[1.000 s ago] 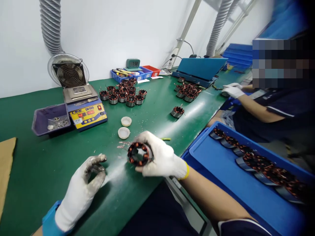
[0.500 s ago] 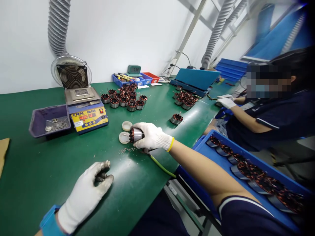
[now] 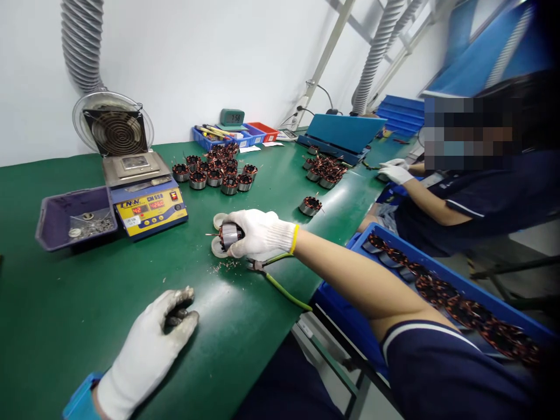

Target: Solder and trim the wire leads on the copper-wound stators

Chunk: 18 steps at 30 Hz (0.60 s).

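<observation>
Nearest, the left hand (image 3: 151, 344) in a dirty white glove was rested on the green table top (image 3: 65, 291), its fingers curled in and nothing held. Past it, a round metal motor part wound with copper wire (image 3: 230, 235) was gripped in the right hand (image 3: 258, 234), also gloved in white, just over two small white round caps (image 3: 217, 221). Green-handled pliers (image 3: 273, 274) were laid under that wrist. Farther back, a yellow and blue solder pot (image 3: 146, 201) was set beside a purple plastic tray (image 3: 72, 219). More wound motor parts (image 3: 214, 172) were grouped behind.
</observation>
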Each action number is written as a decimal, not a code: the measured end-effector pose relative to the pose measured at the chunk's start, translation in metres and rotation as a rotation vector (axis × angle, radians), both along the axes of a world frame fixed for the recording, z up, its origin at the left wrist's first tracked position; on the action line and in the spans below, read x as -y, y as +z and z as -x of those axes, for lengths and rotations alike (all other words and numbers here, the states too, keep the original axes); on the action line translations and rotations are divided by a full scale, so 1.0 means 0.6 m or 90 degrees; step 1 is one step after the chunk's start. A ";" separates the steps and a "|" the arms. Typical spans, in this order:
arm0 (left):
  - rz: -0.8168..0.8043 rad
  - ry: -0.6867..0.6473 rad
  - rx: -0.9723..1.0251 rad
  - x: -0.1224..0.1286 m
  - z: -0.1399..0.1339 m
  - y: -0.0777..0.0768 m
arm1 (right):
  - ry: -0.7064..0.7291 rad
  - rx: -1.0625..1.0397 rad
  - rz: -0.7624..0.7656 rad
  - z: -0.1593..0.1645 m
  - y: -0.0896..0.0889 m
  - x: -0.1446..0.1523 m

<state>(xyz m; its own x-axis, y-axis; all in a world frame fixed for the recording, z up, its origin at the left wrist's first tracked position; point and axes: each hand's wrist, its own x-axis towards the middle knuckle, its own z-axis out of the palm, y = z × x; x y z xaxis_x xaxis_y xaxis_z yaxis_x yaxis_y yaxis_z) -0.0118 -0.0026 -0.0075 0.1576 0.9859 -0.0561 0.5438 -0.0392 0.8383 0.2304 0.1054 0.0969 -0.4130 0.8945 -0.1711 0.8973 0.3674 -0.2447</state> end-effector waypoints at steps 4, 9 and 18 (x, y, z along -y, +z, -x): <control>0.006 -0.005 0.001 0.000 0.001 -0.002 | -0.031 0.040 -0.170 -0.003 0.006 0.020; 0.014 0.010 0.007 0.000 0.005 -0.005 | 0.066 0.249 -0.260 0.022 0.009 0.023; -0.093 0.066 -0.066 -0.005 0.003 -0.011 | 0.050 0.276 -0.260 0.035 -0.004 0.008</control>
<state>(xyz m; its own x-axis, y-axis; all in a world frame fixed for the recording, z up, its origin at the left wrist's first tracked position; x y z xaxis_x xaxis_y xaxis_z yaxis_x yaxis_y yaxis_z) -0.0134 0.0004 -0.0142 0.0562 0.9954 0.0780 0.6346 -0.0959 0.7668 0.2092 0.1007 0.0946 -0.4502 0.8928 0.0123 0.8499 0.4243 0.3126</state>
